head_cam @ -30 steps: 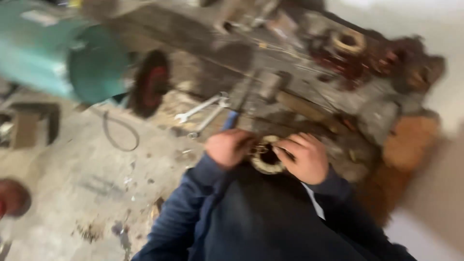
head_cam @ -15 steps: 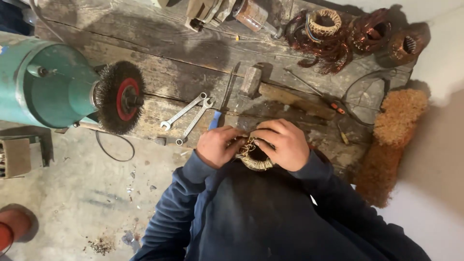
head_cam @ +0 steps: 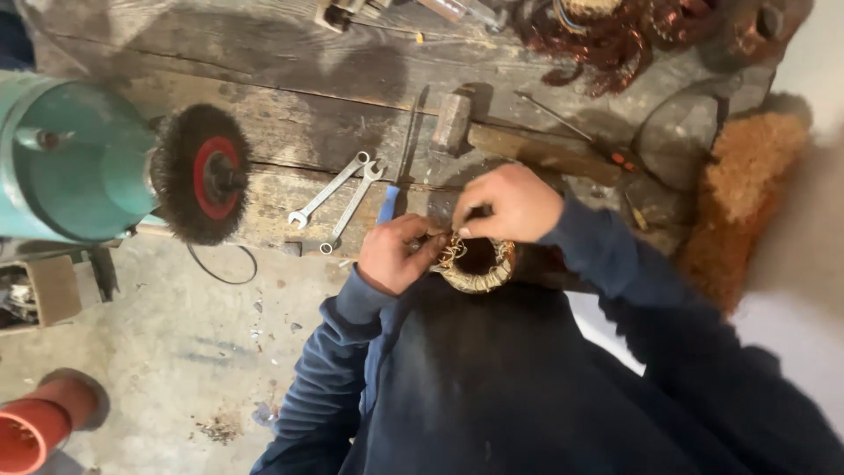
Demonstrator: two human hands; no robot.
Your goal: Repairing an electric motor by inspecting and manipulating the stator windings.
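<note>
Both hands, left hand (head_cam: 397, 253) and right hand (head_cam: 514, 202), pinch wires on the motor stator (head_cam: 479, 266); winding looks mostly intact, though it's hard to tell.

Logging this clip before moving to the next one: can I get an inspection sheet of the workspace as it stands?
Surface: worn wooden bench, stained.
Job's things: wound coil ring at bench edge.
Clutter: two spanners, hammer, copper windings.
Grips: left hand and right hand both pinch the ring's wires.
Cables: black loop on floor.
Surroundings: teal grinder with wire brush wheel; concrete floor.
</note>
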